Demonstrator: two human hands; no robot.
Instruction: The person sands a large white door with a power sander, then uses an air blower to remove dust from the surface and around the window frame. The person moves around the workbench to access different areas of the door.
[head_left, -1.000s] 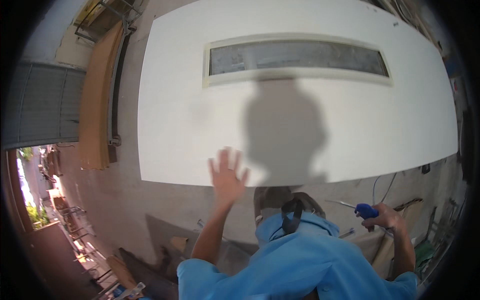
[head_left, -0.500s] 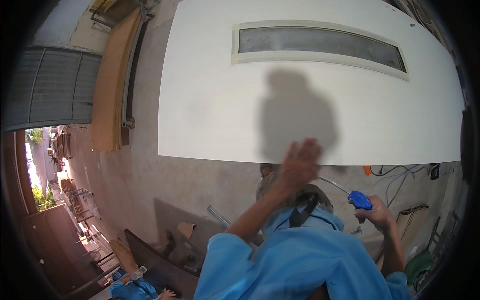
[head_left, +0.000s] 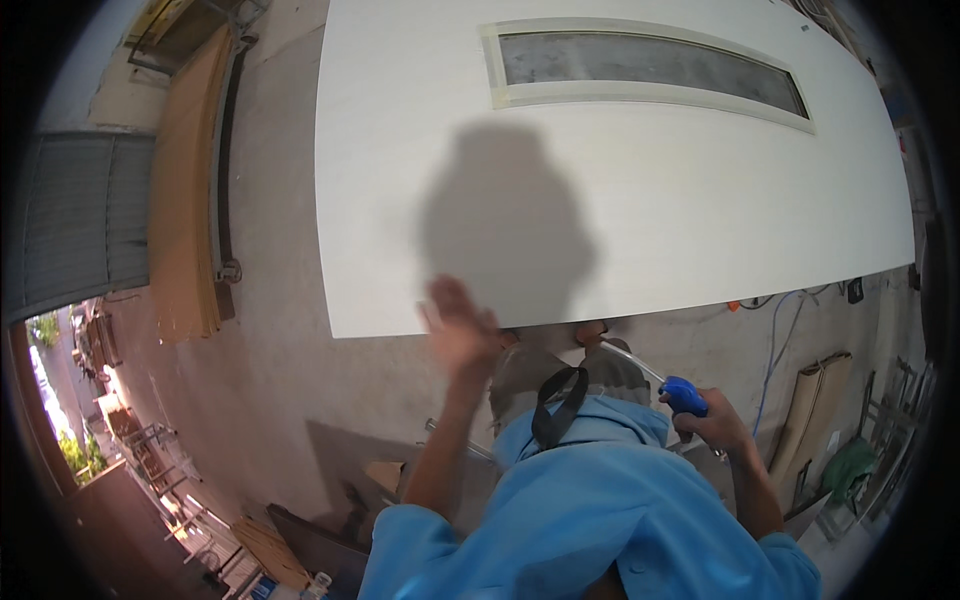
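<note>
My right hand [head_left: 715,422] is wrapped round a blue air blow gun [head_left: 684,394], whose thin silver nozzle points up and left toward the near edge of a large white door panel [head_left: 740,215]. At that same near edge, to the left, my left hand [head_left: 462,335] is held out, empty, its fingers stretched and a little blurred. Whether it touches the panel I cannot tell. A narrow grey glass pane [head_left: 650,70] with a pale taped border [head_left: 640,98] lies in the panel's far part. My shadow falls across the white surface.
Brown boards [head_left: 186,190] stand at the far left by a grey corrugated shutter [head_left: 75,210]. Thin hoses [head_left: 770,375] trail over the floor on the right, near a folded cardboard piece [head_left: 808,410] and a green bundle [head_left: 850,466]. A dark board [head_left: 310,540] stands at lower left.
My left hand has moved left along the panel's near edge. My right hand with the blow gun has shifted slightly left, and the whole view has turned a little.
</note>
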